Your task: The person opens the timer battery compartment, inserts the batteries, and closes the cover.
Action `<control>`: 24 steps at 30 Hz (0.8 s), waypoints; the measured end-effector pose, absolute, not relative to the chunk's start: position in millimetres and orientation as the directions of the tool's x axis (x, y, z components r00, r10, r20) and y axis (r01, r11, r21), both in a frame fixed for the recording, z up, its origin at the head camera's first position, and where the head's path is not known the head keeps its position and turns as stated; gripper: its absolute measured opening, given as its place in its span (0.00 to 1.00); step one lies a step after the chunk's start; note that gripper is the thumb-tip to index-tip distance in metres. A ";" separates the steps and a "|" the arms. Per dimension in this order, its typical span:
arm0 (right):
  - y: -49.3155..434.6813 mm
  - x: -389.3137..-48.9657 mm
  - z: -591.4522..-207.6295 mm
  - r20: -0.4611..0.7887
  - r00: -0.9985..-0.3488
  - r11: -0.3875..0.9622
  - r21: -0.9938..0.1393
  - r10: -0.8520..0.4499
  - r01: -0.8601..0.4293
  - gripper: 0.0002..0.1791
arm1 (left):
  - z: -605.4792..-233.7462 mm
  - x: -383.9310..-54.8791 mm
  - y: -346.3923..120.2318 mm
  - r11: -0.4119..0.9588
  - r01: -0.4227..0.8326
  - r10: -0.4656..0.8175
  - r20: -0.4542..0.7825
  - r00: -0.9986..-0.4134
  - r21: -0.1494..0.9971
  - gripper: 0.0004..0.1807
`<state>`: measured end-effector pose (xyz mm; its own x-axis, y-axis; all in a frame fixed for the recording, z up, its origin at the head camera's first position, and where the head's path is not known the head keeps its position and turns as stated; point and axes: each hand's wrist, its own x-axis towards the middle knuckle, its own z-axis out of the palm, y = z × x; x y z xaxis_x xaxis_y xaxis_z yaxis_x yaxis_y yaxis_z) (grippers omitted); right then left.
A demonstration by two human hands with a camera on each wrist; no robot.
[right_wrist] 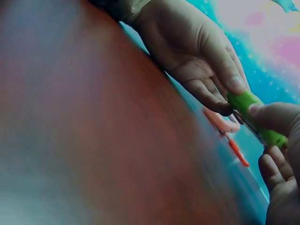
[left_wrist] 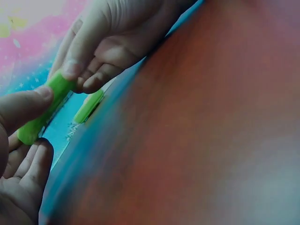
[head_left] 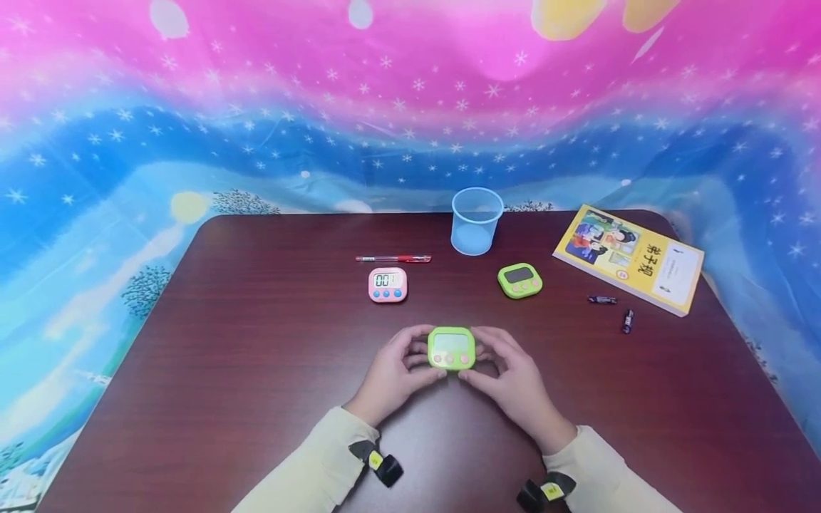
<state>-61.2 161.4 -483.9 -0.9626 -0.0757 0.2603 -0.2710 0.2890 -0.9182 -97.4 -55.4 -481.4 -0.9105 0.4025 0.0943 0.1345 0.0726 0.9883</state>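
Observation:
A small green digital timer [head_left: 452, 348] with a blank grey screen and pink buttons is held up over the table, its face toward the head camera. My left hand [head_left: 396, 367] grips its left side, thumb at the lower edge and fingers behind. On the opposite side my right hand [head_left: 513, 370] pinches it the same way. Both wrist views show the thumbs on the timer's green edge [left_wrist: 58, 91], fingertips close under it. Beyond the hands lie a pink timer [head_left: 388, 285] with digits showing and a second green timer [head_left: 520, 281] with a dark screen.
A red pen [head_left: 393, 258] lies behind the pink timer. The translucent blue cup [head_left: 475, 222] stands near the table's back edge. At the right are a yellow book [head_left: 630, 259] and two small dark batteries [head_left: 602, 300]. A patterned cloth [head_left: 410, 107] hangs behind the brown table [head_left: 256, 385].

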 end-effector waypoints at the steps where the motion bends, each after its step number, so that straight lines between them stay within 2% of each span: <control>1: 160.8 -57.5 -484.4 0.278 -0.957 0.266 -0.919 -0.085 -0.290 0.37 | -481.1 -93.6 -57.4 0.059 0.120 0.408 0.086 -0.909 0.991 0.37; 7: 159.2 -45.3 -485.6 0.348 -0.930 0.130 -0.923 -0.114 -0.362 0.36 | -479.8 -80.4 -62.6 0.006 0.080 0.425 0.070 -0.903 0.997 0.36; 13: 159.5 -42.9 -481.9 0.391 -0.917 0.136 -0.907 -0.076 -0.398 0.34 | -481.0 -80.6 -61.0 0.035 0.058 0.456 0.036 -0.889 0.998 0.38; 17: 157.7 -41.6 -479.8 0.430 -0.900 0.158 -0.886 -0.070 -0.435 0.35 | -480.9 -80.7 -60.1 0.074 0.110 0.481 0.061 -0.875 0.991 0.38; 20: 155.3 -41.2 -479.8 0.447 -0.890 0.120 -0.882 -0.094 -0.456 0.36 | -480.4 -80.3 -59.8 0.084 0.168 0.501 0.104 -0.859 0.982 0.39; 24: 151.2 -40.2 -481.4 0.407 -0.898 0.094 -0.900 -0.167 -0.425 0.39 | -480.0 -78.2 -60.3 0.075 0.199 0.540 0.128 -0.832 0.977 0.39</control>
<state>-40.2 151.2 -481.4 -0.8983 -0.1666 0.4066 -0.4249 0.0937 -0.9004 -78.2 -60.3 -480.0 -0.8319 0.5400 0.1275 0.1985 0.0750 0.9772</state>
